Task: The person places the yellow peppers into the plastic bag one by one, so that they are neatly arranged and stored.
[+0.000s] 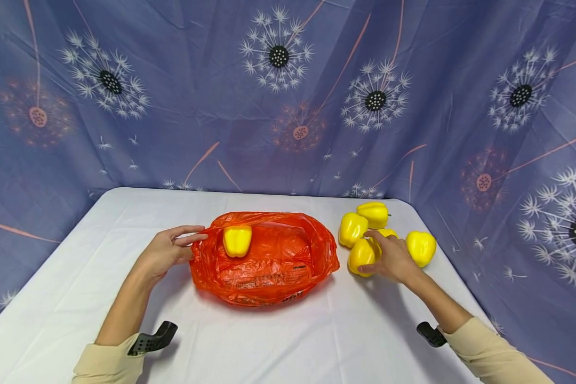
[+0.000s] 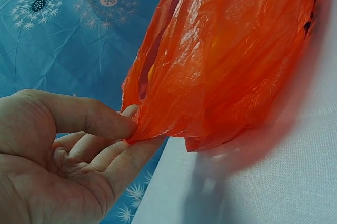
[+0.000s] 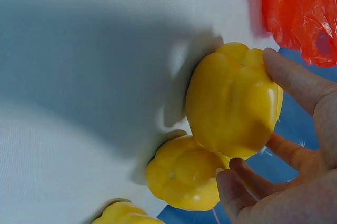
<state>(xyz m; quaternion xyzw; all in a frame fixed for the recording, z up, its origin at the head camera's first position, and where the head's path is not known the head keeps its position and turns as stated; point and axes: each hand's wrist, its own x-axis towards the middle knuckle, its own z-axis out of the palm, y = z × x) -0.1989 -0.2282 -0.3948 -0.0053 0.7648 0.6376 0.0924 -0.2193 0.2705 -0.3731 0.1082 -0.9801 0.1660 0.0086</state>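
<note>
An orange-red plastic bag (image 1: 264,288) lies with its mouth spread wide, a yellow bell pepper (image 1: 237,241) inside at its left. My left hand (image 1: 165,250) pinches the bag's left edge between thumb and fingers, which the left wrist view shows close up. To the right of the bag, my right hand (image 1: 391,258) holds another yellow bell pepper (image 3: 231,100), thumb on one side and fingers around the other. Part of this pepper is hidden by the hand in the head view.
More yellow bell peppers lie around my right hand: one to its left (image 1: 352,229), one behind (image 1: 372,214), one at the right (image 1: 421,248) and one partly hidden. A white cloth covers the table (image 1: 269,341). A patterned blue curtain (image 1: 197,96) hangs behind and to the right.
</note>
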